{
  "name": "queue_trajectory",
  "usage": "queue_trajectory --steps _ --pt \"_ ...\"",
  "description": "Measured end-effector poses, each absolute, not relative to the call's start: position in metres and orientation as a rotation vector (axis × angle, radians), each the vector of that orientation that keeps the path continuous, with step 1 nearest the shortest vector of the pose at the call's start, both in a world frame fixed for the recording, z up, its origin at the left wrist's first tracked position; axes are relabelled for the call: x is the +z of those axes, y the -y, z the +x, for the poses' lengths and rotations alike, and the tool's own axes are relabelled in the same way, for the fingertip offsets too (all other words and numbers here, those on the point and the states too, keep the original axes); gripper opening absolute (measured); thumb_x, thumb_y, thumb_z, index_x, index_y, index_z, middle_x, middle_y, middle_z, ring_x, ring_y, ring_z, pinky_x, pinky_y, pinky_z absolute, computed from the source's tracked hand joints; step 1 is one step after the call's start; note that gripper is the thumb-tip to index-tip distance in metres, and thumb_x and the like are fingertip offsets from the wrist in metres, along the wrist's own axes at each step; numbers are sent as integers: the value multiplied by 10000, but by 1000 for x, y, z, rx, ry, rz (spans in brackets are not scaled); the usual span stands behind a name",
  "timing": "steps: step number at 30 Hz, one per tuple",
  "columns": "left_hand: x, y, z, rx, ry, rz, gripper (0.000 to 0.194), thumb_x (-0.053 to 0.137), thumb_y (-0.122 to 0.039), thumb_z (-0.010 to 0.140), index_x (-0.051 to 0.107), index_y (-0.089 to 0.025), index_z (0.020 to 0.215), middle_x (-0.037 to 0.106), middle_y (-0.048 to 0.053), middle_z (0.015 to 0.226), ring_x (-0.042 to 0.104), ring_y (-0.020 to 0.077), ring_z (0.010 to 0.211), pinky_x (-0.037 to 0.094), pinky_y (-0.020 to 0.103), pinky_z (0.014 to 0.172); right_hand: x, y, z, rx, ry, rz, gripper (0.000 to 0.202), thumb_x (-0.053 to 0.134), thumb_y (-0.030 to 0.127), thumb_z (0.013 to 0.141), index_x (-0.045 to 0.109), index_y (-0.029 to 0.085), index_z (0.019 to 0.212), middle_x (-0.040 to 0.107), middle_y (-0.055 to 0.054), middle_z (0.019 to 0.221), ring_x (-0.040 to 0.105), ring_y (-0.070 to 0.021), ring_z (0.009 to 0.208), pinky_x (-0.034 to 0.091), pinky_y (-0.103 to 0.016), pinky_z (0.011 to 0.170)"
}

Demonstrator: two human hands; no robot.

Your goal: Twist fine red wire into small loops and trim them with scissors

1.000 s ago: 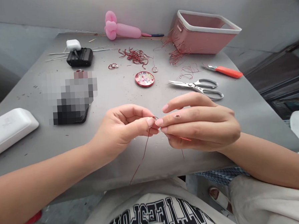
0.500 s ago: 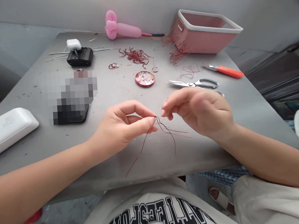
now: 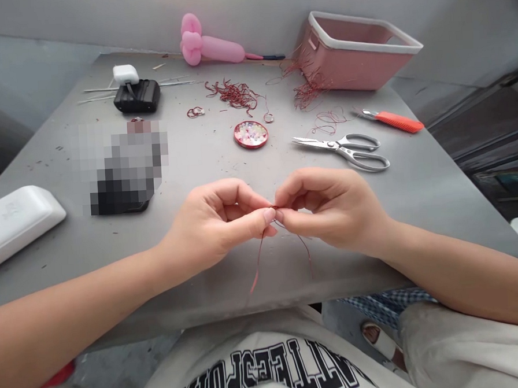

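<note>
"how far along?"
"the left hand (image 3: 220, 220) and right hand (image 3: 340, 214) pinch red thread (image 3: 257, 268), on the near side of the bead dish (image 3: 251, 147). two tails (image 3: 308, 254) hang loose, so it seems unfinished."
"and containers?"
"the dish holds pale beads (image 3: 250, 134); i can't tell what's inside the pink bin (image 3: 352, 70), beyond the dish to the right."
</note>
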State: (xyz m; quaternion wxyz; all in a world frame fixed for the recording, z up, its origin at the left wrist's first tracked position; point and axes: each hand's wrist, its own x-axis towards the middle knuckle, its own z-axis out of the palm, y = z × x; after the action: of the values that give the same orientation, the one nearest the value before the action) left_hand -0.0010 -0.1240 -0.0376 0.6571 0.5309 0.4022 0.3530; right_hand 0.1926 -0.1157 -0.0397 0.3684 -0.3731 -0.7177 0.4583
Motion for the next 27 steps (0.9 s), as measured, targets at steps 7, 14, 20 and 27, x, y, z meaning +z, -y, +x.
queue_trajectory --steps 7,14,20,27 --pt "-42 125 2 810 -889 1184 119 745 -221 766 637 -174 785 689 -19 750 708 121 721 593 223 705 -37 115 190 1216 1869 -958 123 650 93 721 568 186 715 572 47 623 501 -66 547 417 -200 491" --pt "-39 121 -1 858 -930 1219 91 720 -218 784 646 -165 786 688 -8 747 700 121 680 593 242 690 -42 95 203 2061 1434 -796 87 694 218 820 678 133 833 665 -3 684 595 -73 578 486 -180 500" --pt "-38 122 1 864 -895 1187 72 727 -178 763 659 -172 741 687 -23 704 685 99 639 579 208 662 -42 95 200 2045 1482 -806 99 738 220 782 689 133 783 671 -1 651 577 -68 545 462 -173 472" --pt "-36 120 -1 724 -904 1183 79 718 -205 772 654 -168 746 670 -14 659 663 110 616 566 220 623 -41 101 201 1593 1820 -939 53 665 190 768 638 156 736 603 28 602 511 -66 520 400 -192 456"
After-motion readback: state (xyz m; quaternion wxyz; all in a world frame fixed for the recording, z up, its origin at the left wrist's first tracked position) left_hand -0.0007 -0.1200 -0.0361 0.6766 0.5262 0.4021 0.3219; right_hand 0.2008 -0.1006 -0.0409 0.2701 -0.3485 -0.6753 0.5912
